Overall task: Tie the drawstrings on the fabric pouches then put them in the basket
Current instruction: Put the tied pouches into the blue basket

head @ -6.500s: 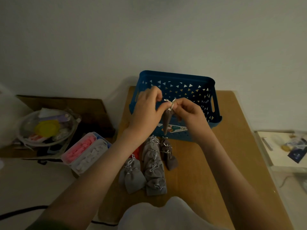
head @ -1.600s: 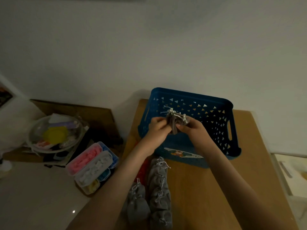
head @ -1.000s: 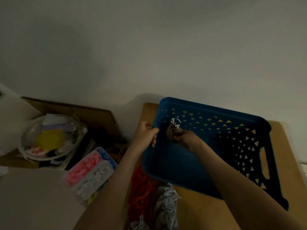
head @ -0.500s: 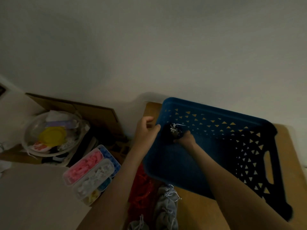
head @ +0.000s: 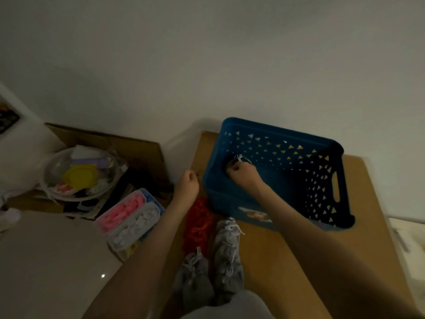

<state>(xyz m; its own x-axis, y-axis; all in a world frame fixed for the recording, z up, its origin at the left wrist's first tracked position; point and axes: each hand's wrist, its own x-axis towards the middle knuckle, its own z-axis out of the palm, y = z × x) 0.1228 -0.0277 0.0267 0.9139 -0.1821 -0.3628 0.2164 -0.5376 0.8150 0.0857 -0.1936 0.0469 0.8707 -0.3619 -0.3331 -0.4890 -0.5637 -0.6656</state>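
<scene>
A blue plastic basket (head: pixel 331 143) with triangle cut-outs stands at the far side of the wooden table (head: pixel 287 261). My right hand (head: pixel 243 172) is down inside its left corner, closed on a grey fabric pouch (head: pixel 233 161) whose white drawstring sticks up above my fingers. My left hand (head: pixel 187 184) hovers just outside the basket's left wall, fingers curled, holding nothing. Several grey pouches (head: pixel 226 252) with tied white strings lie in rows on the table in front of the basket.
A red tangle of yarn-like material (head: pixel 197 221) lies left of the pouches. Off the table's left edge sit a compartment box (head: pixel 128 219) with pink and white pieces, a cluttered clear bowl (head: pixel 80 173) and cardboard (head: pixel 128 146).
My left hand has let go of the basket's rim and pulled back to the left. My right hand has stayed low in the basket's corner with the pouch.
</scene>
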